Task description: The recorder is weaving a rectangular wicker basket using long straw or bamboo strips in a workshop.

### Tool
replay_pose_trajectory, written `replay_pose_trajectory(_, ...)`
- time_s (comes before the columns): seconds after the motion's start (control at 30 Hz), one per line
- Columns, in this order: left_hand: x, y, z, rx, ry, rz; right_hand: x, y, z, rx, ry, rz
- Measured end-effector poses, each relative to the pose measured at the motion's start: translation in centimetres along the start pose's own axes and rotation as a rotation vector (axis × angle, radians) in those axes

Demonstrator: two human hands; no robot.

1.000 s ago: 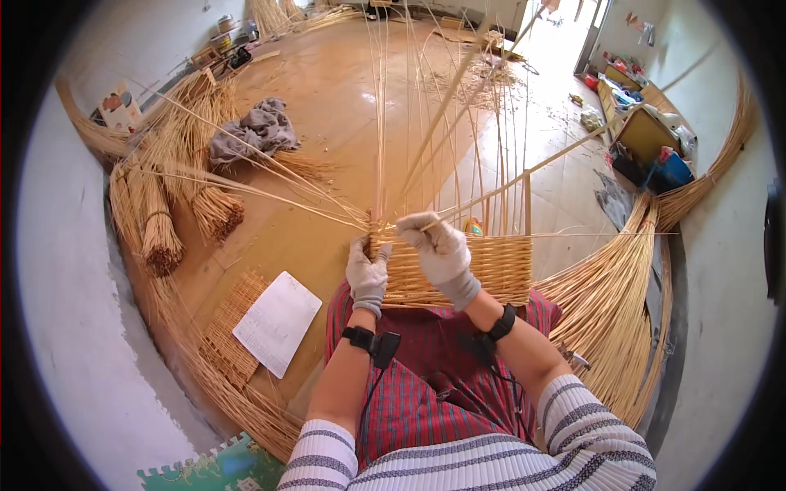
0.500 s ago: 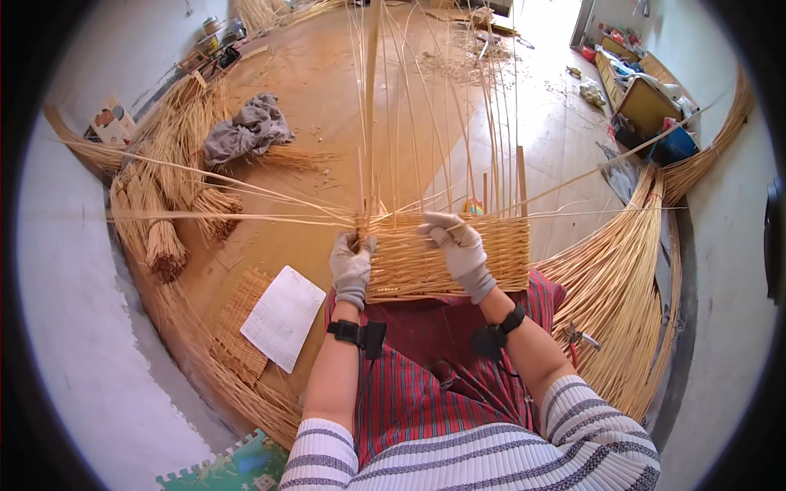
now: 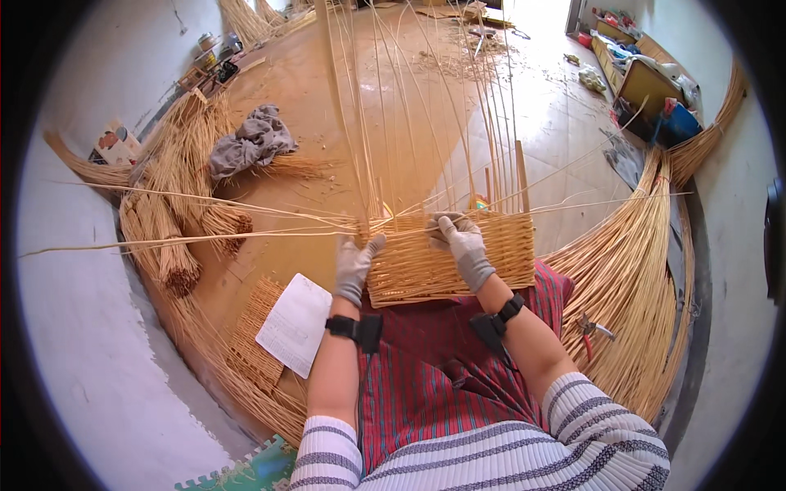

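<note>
A woven wicker basket panel rests on the red striped cloth over my lap, with tall pale stakes rising from it and long loose strands spreading sideways. My left hand, in a grey-white knit glove, grips the panel's left end beside an upright stake. My right hand, also gloved, is closed at the top rim right of center, its fingertips pinched on a weaving strand that is partly hidden by the fingers. Black bands with small boxes are strapped on both forearms.
Cane bundles and a grey cloth lie left. A white paper rests by a woven mat. Right, red-handled pruners lie on loose cane; bins and bags line the wall. Scraps litter the far floor.
The long strand my right hand held raised toward the upper right has come down. My right hand has moved right along the rim. The tall stakes and side strands have swung.
</note>
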State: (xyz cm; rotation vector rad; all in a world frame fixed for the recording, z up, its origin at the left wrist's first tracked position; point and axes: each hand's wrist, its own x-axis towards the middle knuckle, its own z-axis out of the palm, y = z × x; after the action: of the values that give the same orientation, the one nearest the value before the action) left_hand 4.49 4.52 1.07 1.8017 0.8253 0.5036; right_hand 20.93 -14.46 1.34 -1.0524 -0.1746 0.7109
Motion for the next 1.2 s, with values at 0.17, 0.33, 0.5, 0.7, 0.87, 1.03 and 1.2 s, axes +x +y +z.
replay_pose_trajectory(0.17,2.2,-3.0,-0.1,-0.097,-0.235,-0.13,-0.8,0.2,0.2,-0.057,0.03,-0.05)
replay_pose_trajectory(0.33,-1.6,-1.8,1.4,-0.34,-0.058,0.099,1.7,-2.3,6.2,-0.782,-0.136,-0.557)
replay_pose_trajectory(0.5,-3.3,-4.7,1.9,-0.292,0.107,0.206,4.2,-4.5,14.1,-1.271,-0.113,-0.492)
replay_pose_trajectory(0.7,-4.2,-2.1,3.1,-0.382,0.117,0.185,5.6,-5.6,11.5,-1.159,-0.144,-0.194)
replay_pose_trajectory(0.87,-4.1,-3.2,2.0,-0.344,0.132,0.191,3.7,-5.5,12.8,-1.127,-0.097,-0.126)
replay_pose_trajectory(1.03,-4.3,-2.7,2.8,-0.434,0.159,0.115,4.3,-3.8,13.1,-1.367,-0.09,-0.147)
replay_pose_trajectory(1.2,-5.5,-3.4,1.2,-0.362,0.077,0.049,0.6,-3.9,11.9,-0.816,0.039,-0.331)
